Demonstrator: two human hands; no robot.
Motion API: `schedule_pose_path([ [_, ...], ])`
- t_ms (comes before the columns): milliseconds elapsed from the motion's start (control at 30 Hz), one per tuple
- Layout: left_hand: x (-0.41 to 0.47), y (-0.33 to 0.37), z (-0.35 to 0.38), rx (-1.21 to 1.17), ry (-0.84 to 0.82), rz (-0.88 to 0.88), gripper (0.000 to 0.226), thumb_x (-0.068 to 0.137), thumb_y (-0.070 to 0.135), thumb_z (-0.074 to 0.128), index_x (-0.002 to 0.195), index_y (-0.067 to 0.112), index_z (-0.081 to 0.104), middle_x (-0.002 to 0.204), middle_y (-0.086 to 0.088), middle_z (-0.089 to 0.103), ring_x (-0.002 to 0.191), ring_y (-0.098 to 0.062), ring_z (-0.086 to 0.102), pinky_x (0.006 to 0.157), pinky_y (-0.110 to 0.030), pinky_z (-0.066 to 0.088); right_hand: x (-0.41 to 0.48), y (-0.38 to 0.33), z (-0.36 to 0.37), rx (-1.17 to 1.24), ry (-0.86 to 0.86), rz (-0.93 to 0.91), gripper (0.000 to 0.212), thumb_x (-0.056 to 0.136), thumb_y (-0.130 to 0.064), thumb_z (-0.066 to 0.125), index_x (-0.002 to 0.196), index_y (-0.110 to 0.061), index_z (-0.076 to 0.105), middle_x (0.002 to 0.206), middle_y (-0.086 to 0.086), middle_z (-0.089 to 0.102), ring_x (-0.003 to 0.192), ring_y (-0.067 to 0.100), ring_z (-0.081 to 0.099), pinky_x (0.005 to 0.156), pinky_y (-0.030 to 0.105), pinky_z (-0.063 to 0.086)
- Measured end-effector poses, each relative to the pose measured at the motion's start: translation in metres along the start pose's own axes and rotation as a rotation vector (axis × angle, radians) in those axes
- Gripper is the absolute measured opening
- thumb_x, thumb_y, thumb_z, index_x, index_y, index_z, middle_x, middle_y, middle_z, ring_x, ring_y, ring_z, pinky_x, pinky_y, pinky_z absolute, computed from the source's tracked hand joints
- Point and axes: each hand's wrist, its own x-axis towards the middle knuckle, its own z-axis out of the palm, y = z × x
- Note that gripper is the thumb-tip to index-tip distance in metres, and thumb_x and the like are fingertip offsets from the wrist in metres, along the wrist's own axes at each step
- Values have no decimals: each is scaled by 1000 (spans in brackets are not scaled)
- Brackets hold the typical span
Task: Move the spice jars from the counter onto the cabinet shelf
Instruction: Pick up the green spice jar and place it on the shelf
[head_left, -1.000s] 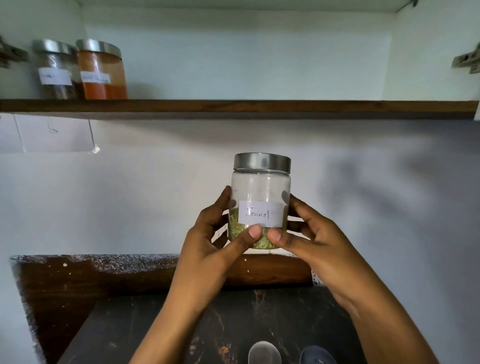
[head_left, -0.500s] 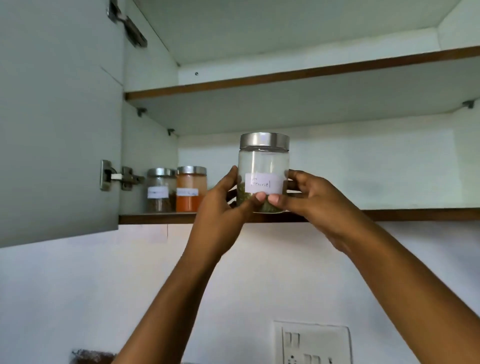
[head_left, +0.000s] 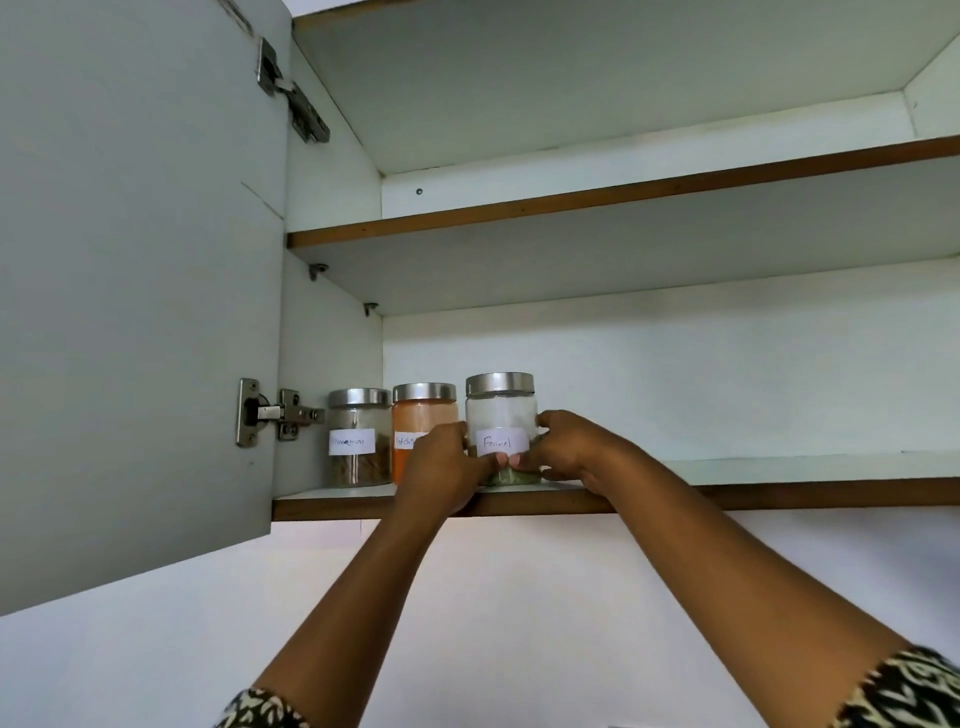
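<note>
Your left hand (head_left: 441, 467) and right hand (head_left: 576, 449) clasp the fennel jar (head_left: 500, 415) between them (thumbs meeting under its label), its base on the cabinet shelf (head_left: 779, 493), beside the orange jar (head_left: 423, 415).

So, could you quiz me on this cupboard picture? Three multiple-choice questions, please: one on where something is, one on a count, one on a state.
1. Where is the Fennel jar?
A. on the upper shelf
B. on the lower shelf, right of the orange-powder jar
C. on the counter

2. How many metal-lidded jars are in view?
A. two
B. three
C. five

3. What are the hands doing?
A. both hold the Fennel jar
B. only one holds it
C. both are empty

Answers:
1 B: its base meets the lower shelf beside the orange-powder jar.
2 B: the brown-spice jar makes three.
3 A: the left hand and right hand grip it from either side.
</note>
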Motion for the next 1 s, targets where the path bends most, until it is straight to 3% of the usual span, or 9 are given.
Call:
schedule_pose_path([
  [167,15,-8,5,73,36,-47,38,83,32,69,113,10,62,103,-9,69,88,-20,63,67,-26,46,16,-3,10,-54,8,51,53,80,-10,72,128,-3,50,124,18,60,114,32,58,102,45,45],
  [267,16,-8,7,116,80,-69,36,83,34,68,107,8,62,100,-9,67,79,-17,56,54,-20,36,23,0,13,-73,33,61,54,80,-12,72,129,-4,50,125,18,60,114,32,58,102,44,45],
  [433,14,-6,9,151,108,-79,38,84,35,68,109,7,60,104,-11,67,91,-22,62,68,-26,42,30,3,16,-98,61,78,58,77,-17,76,128,-5,51,124,15,61,113,30,58,102,44,46],
  [600,4,-1,7,158,119,-66,30,86,24,66,107,5,57,104,-12,65,94,-25,63,69,-28,44,18,-2,18,-197,91,130,62,82,-24,71,133,1,46,128,18,57,114,30,58,104,41,43],
  [667,-1,0,6,121,155,-64,21,87,19,64,101,4,59,101,-13,67,86,-24,62,66,-28,45,12,-5,18,-211,103,147,59,82,-24,71,129,2,48,124,19,60,108,29,60,98,38,46],
  [733,-10,0,4,83,185,-43,15,87,15,61,98,4,63,98,-14,68,78,-20,58,63,-27,43,3,-9,18,-255,131,148,57,80,-26,73,123,4,51,119,18,61,96,27,59,83,34,47],
  [800,-21,0,4,34,213,38,21,90,14,58,108,6,65,106,-12,69,85,-20,60,69,-24,42,-3,-10,16,-296,214,107,60,79,-25,73,126,4,48,117,17,59,98,26,57,80,33,45],
  [900,-49,-4,3,-106,231,200,35,92,15,56,127,12,59,121,-7,65,108,-19,61,83,-19,40,-31,-5,21,-348,355,-83,60,82,-26,70,133,-5,47,130,12,57,118,26,55,96,29,42],
  [1000,-93,-19,9,-308,234,332,33,90,18,59,122,13,63,115,-6,68,105,-16,63,91,-27,50,-86,16,37,-292,443,-304,47,84,-21,68,128,-11,55,125,4,63,116,16,57,96,21,41],
])
